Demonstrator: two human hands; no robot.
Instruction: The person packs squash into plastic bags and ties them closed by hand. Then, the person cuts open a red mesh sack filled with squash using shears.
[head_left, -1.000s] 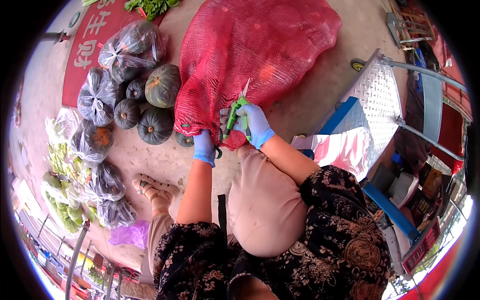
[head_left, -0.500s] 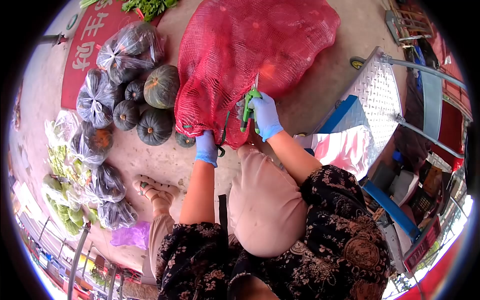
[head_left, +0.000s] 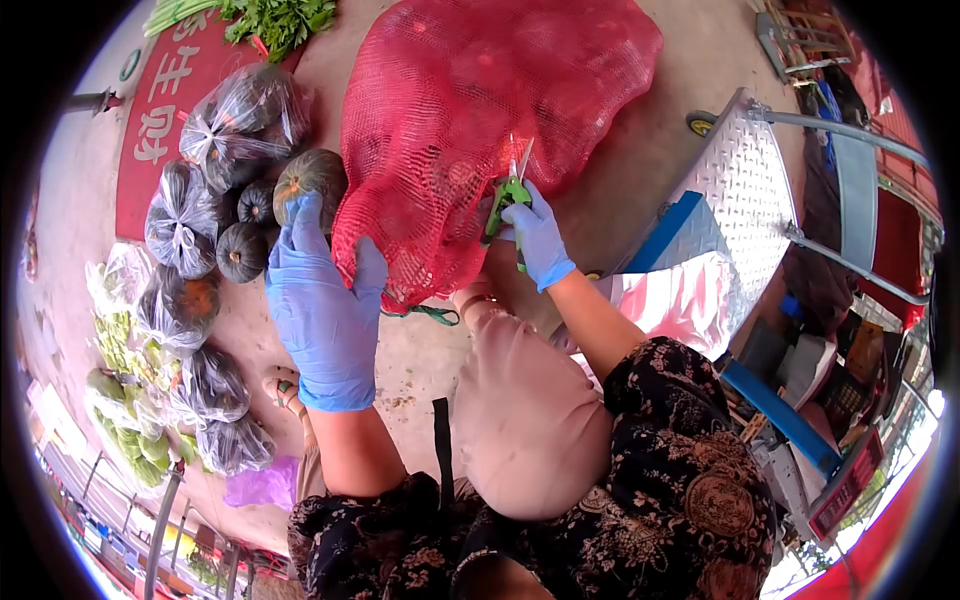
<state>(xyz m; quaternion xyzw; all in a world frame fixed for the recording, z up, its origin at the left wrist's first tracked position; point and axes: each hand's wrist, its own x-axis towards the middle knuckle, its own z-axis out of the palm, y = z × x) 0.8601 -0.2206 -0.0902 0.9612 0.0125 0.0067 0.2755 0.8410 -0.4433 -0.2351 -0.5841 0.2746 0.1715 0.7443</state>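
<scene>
My right hand [head_left: 540, 240], in a blue glove, grips green-handled garden snips [head_left: 511, 193]. Their blades point up and stand apart over a big red mesh bag [head_left: 500, 90]. Round, partly orange produce shows dimly through the mesh. My left hand [head_left: 325, 310], also gloved, is raised near the camera at the bag's lower left side. Its thumb and fingers are apart, with the mesh edge just beyond them; whether they touch it I cannot tell. A dark green cord [head_left: 430, 313] lies at the bag's lower end.
Dark pumpkins [head_left: 242, 252] and bagged pumpkins [head_left: 185, 220] sit to the left, beside bagged greens [head_left: 130, 420]. A metal platform [head_left: 745, 190] with a blue edge stands at right. Leafy greens [head_left: 285, 22] lie near a red mat [head_left: 150, 130].
My left hand has let go of the bag's gathered lower end and risen up and left, opening. The bag's end now lies looser. The snips' blades now show spread apart.
</scene>
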